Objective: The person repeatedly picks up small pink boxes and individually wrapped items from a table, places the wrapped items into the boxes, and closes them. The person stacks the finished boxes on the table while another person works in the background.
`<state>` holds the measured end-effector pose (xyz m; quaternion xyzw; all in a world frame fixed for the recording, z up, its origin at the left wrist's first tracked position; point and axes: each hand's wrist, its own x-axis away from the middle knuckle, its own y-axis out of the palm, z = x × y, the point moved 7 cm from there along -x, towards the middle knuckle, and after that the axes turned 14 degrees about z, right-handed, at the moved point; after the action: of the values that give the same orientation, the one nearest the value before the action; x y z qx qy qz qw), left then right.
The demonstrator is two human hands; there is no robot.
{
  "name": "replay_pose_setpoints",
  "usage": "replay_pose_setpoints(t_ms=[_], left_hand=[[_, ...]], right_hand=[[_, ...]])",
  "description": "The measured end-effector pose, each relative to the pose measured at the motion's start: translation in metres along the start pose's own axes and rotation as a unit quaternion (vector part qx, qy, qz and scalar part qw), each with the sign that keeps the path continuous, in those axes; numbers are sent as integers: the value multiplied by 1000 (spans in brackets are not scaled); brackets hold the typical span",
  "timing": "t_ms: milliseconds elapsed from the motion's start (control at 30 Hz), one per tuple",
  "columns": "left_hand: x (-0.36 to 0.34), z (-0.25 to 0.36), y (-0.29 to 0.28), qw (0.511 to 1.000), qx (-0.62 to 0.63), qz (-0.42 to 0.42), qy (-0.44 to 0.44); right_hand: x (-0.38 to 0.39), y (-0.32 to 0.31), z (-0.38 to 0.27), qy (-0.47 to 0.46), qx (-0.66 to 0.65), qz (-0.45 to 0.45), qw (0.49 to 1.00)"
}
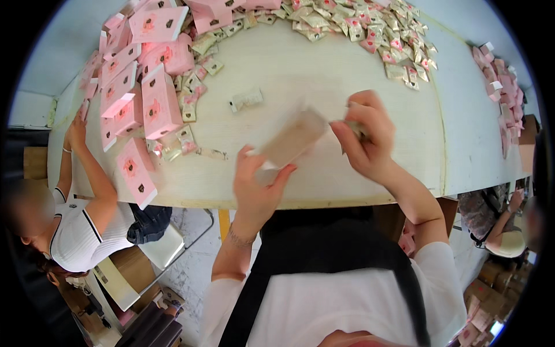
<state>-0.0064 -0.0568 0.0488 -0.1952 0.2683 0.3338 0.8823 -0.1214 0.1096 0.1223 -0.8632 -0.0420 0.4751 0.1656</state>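
Over the near middle of the table, my left hand (254, 184) is closed round the lower end of a small carton (295, 137). The carton is tilted up to the right, and its inside or plain side looks brownish; motion blurs it. Just right of the carton's upper end is my right hand (371, 139), fingers curled in. A bit of a gold-green wrapped packet (359, 130) shows between those fingers, partly hidden. A single pale packet (246, 99) lies on the table beyond the carton.
Pink boxes (159, 107) are heaped at the left, with small packets (188, 107) along their edge. A big pile of gold and pink packets (370, 29) lies at the far right. A co-worker's hand (77, 130) reaches in at the left. More pink boxes (503, 95) sit far right.
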Motion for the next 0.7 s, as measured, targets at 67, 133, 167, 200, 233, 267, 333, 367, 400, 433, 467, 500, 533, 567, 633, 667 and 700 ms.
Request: replay_pose_setpoints(t_ms=[67, 133, 167, 200, 233, 267, 333, 367, 400, 433, 467, 500, 533, 567, 633, 667, 700], left_hand=[[-4, 21, 29, 997, 17, -65, -26], [-4, 27, 41, 993, 62, -89, -47], [-2, 22, 44, 991, 91, -80, -49], [-1, 18, 45, 989, 119, -70, -51], [-1, 17, 43, 992, 115, -51, -31], [-1, 19, 42, 993, 111, -35, -16], [3, 23, 38, 995, 100, -24, -1], [3, 26, 36, 995, 92, -27, 4], [3, 28, 36, 996, 85, -30, 8], [2, 28, 37, 995, 96, -36, -3], [2, 26, 38, 993, 106, -43, -14], [2, 25, 38, 992, 116, -40, -17], [2, 23, 38, 991, 125, -39, -19], [3, 21, 37, 990, 134, -28, -12], [5, 15, 35, 992, 124, -8, -8], [6, 13, 35, 994, 104, 1, -10], [7, 11, 34, 996, 84, 10, -12]], right_hand=[[-14, -11, -51, -144, -27, 59, 987], [-6, 11, -54, -219, 62, -3, 974], [0, 21, -52, -259, 106, -34, 959], [7, 22, -49, -261, 113, -58, 957], [10, 23, -47, -286, 131, -87, 945], [16, 22, -45, -305, 151, -119, 933], [26, 22, -45, -299, 153, -146, 930], [29, 20, -45, -277, 137, -139, 941], [29, 18, -44, -255, 121, -132, 950], [27, 15, -45, -249, 94, -132, 955], [24, 11, -47, -242, 66, -132, 959], [22, 8, -49, -234, 38, -131, 962], [27, 6, -47, -219, 48, -144, 964], [33, 5, -47, -205, 57, -157, 964], [39, 7, -45, -182, 74, -201, 960], [37, 10, -47, -173, 80, -232, 954], [37, 12, -47, -164, 87, -263, 947]])
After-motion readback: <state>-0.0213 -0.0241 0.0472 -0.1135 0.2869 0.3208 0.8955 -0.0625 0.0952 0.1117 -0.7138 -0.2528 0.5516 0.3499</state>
